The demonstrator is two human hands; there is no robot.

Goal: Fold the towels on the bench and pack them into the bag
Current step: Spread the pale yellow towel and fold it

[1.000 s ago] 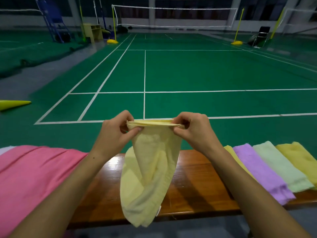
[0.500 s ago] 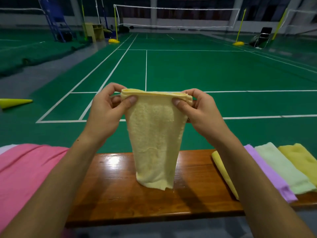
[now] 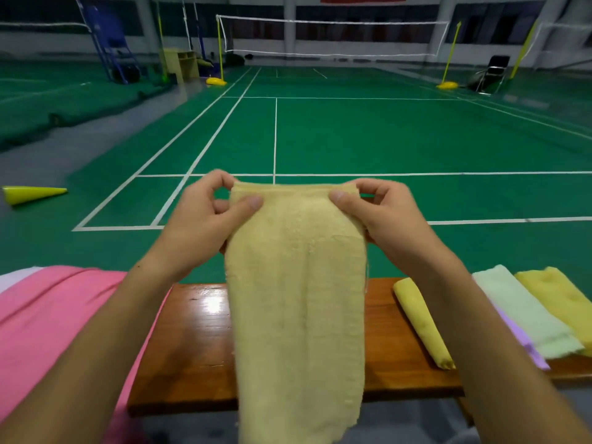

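Note:
A pale yellow towel (image 3: 298, 309) hangs flat in front of me, folded lengthwise. My left hand (image 3: 205, 219) pinches its top left corner and my right hand (image 3: 384, 216) pinches its top right corner. The towel's lower end drops past the front edge of the wooden bench (image 3: 192, 354). On the bench to the right lie a folded yellow towel (image 3: 423, 325), a purple towel (image 3: 519, 344) partly hidden by my right arm, a light green towel (image 3: 525, 312) and another yellow towel (image 3: 557, 296). A pink fabric item (image 3: 48, 325) covers the bench's left end; I cannot tell whether it is the bag.
Beyond the bench lies a green badminton court with white lines and a net (image 3: 333, 36) at the far end. A yellow cone (image 3: 32, 193) lies on the floor at the left. A chair (image 3: 490, 72) stands far right.
The towel was raised and opened out from a bunched drape to a flat hanging strip, then lowered again. Both hands have moved slightly farther apart along its top edge.

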